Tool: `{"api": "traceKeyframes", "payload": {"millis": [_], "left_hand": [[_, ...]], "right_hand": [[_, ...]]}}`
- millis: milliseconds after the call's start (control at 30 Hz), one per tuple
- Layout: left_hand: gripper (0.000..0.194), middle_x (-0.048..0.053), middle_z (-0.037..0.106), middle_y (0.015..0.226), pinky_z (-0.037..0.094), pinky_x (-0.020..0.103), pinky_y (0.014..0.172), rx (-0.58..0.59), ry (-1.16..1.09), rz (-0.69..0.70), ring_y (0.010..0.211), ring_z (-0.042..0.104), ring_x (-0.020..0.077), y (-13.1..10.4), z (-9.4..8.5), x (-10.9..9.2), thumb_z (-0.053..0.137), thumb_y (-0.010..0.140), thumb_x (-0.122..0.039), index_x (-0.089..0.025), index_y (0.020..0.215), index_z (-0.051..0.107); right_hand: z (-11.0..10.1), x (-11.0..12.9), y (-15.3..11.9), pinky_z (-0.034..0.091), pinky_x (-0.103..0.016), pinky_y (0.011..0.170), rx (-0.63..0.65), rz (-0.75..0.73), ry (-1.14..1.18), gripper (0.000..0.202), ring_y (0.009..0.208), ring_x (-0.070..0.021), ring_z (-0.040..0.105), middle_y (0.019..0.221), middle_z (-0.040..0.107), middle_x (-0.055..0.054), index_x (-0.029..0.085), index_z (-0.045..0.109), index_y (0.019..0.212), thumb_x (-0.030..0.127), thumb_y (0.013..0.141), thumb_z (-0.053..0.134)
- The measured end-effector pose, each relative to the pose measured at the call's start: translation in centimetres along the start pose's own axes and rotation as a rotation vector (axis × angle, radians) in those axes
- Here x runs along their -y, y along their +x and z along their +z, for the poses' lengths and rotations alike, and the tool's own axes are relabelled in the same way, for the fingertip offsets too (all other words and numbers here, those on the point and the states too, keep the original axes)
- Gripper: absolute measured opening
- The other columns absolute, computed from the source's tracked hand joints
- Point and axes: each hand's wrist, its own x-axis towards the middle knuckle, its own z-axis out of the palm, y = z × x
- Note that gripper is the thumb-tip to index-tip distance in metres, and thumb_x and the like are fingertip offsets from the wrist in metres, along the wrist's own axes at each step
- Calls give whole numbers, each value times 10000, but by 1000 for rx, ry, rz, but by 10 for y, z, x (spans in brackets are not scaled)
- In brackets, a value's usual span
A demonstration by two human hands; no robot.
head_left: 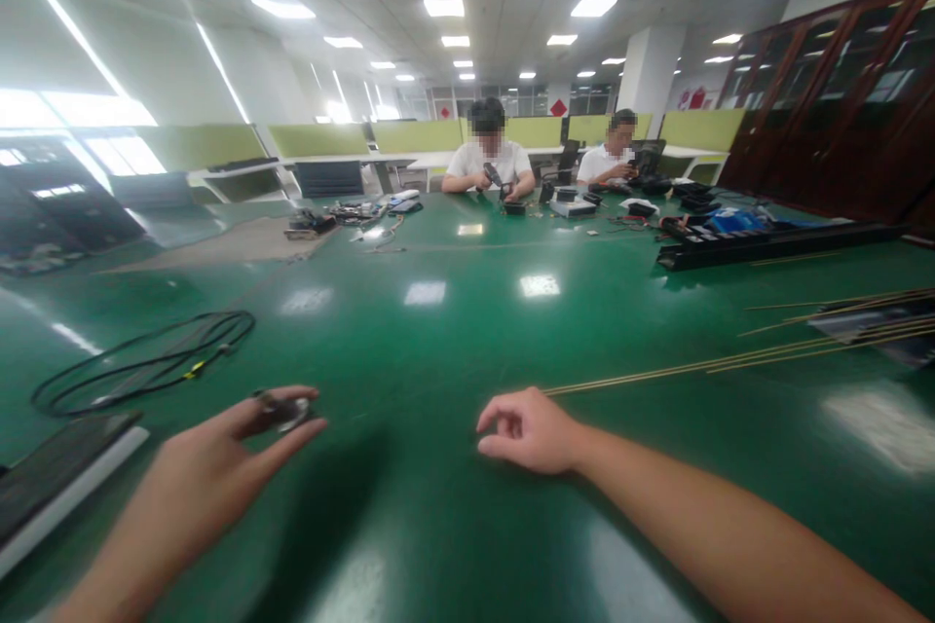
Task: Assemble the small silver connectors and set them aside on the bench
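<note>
1. One left hand (pixel 208 472) is pinching one metallic part (pixel 295 416) above the worktop (pixel 438 516), toward near edge.
2. One right hand (pixel 537 432) is holding fingers bent, thumb apart.
3. Two people (pixel 467 161) are sitting by far edge.

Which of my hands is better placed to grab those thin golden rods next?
Probably your right hand: it is right by the thin golden rods, and no object shows in its grasp. Your left hand is farther off, holding a small shiny object.

Small object (pixel 296 416): silvery and dark, blurred; held in my left fingers (pixel 288 448) above the tabletop (pixel 409 341), well short of its far edge.
</note>
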Motion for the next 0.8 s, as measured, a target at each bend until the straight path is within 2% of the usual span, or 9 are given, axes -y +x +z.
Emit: {"api": "traceKeyframes", "payload": {"millis": [67,133,233,300,367,433,567,633,800], "left_hand": [[451,3,762,953,561,354,853,170,-138,57,868,713,221,17,26,-25,714,779,-570,-231,1077,720],[360,38,741,1032,556,335,863,218,-286,193,904,698,208,27,57,-56,704,822,-464,-219,1086,716],[220,53,684,1086,532,327,893,143,-429,361,993,653,205,24,100,-91,729,808,-288,-227,1020,730],[224,42,670,1045,521,308,875,152,-498,418,983,638,191,17,118,-101,716,808,-193,-246,1026,730],[271,34,670,1029,511,292,867,186,-569,449,972,635,179,8,126,-101,699,812,-136,-258,1053,720],[268,31,675,1027,503,282,860,206,-629,450,964,634,174,2,127,-97,702,814,-124,-254,1048,711],[171,35,684,997,497,289,853,234,-708,383,945,637,181,-3,124,-91,727,823,-195,-226,990,701],[191,38,691,1005,501,301,869,275,-756,315,953,648,189,-4,126,-90,747,806,-220,-219,991,696],[429,47,698,1073,526,308,886,372,-937,44,1005,674,205,-6,133,-89,799,725,-207,-211,1112,613]], "right_hand": [[-1,0,1,379,-215,522,-52,23,71,231,507,-96,485,591,572,50,156,707,979,308,806,721],[-2,-2,3,385,-212,516,-114,80,167,285,482,-94,468,567,542,74,159,658,1094,256,827,673],[-2,-6,5,397,-210,504,-148,144,268,384,445,-97,458,533,507,105,173,568,1226,212,848,619],[-1,-9,6,402,-213,510,-129,118,270,385,466,-102,476,559,518,94,178,563,1233,233,857,628],[1,-12,6,408,-219,534,-115,63,207,354,523,-108,506,623,555,65,183,596,1190,249,848,659],[3,-13,6,405,-221,551,-115,30,118,329,564,-112,519,678,584,45,192,623,1150,232,829,682],[4,-12,4,385,-219,538,-110,40,34,363,560,-115,514,667,580,49,205,619,1176,195,818,678],[4,-11,3,379,-217,537,-109,40,20,381,566,-117,517,671,583,48,208,616,1188,189,813,684],[4,-11,2,381,-214,558,-98,44,21,373,568,-109,509,680,593,47,208,619,1185,170,819,679]]}}
